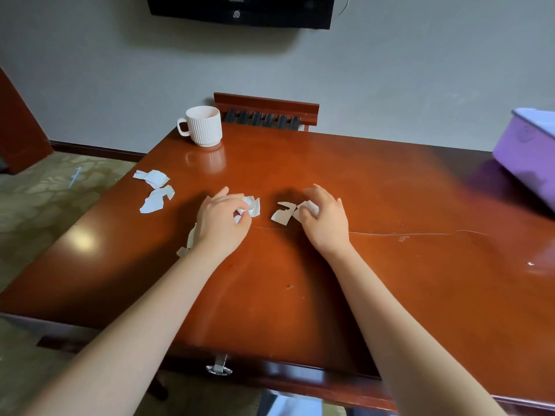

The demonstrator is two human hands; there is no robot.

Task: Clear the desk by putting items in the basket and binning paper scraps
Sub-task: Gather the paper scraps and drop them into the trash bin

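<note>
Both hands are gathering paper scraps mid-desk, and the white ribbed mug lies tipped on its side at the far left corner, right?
Not quite. The head view shows the mug standing upright, not tipped, at the far left corner of the desk. The rest holds: the left hand and the right hand each pinch paper scraps mid-desk.

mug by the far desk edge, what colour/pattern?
White mug with vertical ribbing, clearest in head view.
</note>
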